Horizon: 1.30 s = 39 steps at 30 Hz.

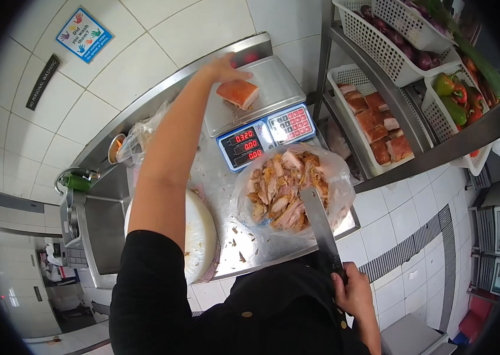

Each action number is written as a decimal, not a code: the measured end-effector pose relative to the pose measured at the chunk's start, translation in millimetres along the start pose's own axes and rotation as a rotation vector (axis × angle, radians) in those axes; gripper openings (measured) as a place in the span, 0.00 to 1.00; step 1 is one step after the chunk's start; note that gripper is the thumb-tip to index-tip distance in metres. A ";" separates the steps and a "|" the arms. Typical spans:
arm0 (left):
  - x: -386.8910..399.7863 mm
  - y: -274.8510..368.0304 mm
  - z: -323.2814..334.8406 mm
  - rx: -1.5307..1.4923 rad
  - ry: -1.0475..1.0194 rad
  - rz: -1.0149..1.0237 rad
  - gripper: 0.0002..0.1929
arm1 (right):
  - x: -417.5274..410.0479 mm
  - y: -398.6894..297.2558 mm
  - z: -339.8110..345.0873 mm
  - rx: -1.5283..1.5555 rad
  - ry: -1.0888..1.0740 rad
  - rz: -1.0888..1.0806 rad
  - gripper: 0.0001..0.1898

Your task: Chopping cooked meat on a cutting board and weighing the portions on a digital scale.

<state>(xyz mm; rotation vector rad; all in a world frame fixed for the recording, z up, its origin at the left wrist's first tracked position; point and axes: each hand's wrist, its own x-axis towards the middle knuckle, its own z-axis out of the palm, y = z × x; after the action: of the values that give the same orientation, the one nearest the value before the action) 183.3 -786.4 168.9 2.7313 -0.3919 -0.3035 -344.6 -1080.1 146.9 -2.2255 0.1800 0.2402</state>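
Observation:
My left hand (227, 71) is over the far left part of the metal pan of a digital scale (272, 88), fingers spread, just beyond a block of skin-on pork (237, 94); whether it touches the block is unclear. My right hand (354, 288) grips the handle of a cleaver (323, 228), whose broad blade points away from me. The blade's far end overlaps a clear plastic bag (341, 177) of chopped cooked meat (276, 191), which stands in front of the scale. The scale's red display is lit.
A thick round white cutting board (199, 235) lies left on the steel table (250, 248), beside a sink (105, 230). On the right, a metal rack (463, 144) holds baskets of pork blocks (372, 117), red onions (392, 40) and peppers (454, 100).

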 end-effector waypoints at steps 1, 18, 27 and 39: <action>0.5 8.2 12.7 0.070 -0.012 -0.079 0.61 | 0.5 1.3 -0.6 -0.001 0.005 0.006 0.10; -255.0 -73.8 36.8 -1.509 0.085 0.006 0.33 | 31.1 -22.9 27.5 -0.007 -0.211 -0.181 0.10; -547.4 -129.6 118.6 -1.875 0.868 0.001 0.35 | 66.0 -121.2 125.8 -0.113 -0.595 -0.528 0.10; -599.1 -156.7 186.2 -0.640 0.949 -0.290 0.35 | 38.4 -198.3 238.8 -0.202 -0.847 -0.611 0.11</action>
<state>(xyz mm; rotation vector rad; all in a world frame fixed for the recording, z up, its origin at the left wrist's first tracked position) -390.9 -521.7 33.9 1.9819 0.3175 0.6723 -291.3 -771.9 143.8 -2.0617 -0.9928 0.8425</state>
